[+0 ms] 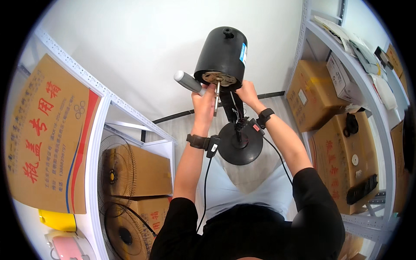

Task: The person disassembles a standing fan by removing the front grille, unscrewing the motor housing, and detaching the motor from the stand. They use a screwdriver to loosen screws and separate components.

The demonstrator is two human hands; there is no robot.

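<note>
A standing fan without its blade and grille is in front of me. Its black motor housing (220, 52) tilts so that the open face with the bare metal shaft (217, 97) points toward me. My left hand (203, 104) is closed just below the housing's left edge around a grey-handled screwdriver (189, 81), whose blade is hidden. At the right of the fan's neck, my right hand (247, 94) is curled, its fingertips hidden behind the housing. Below, loose wires hang by the black stand (236, 125) above the round base (240, 149).
On the left, a shelf holds a large carton (52, 138); wire fan grilles (117, 173) lean by boxes below. Cartons (318, 93) stand in the right rack, one bearing small black parts (362, 189). Cables (205, 190) run from both my wrist straps. A white wall is behind the fan.
</note>
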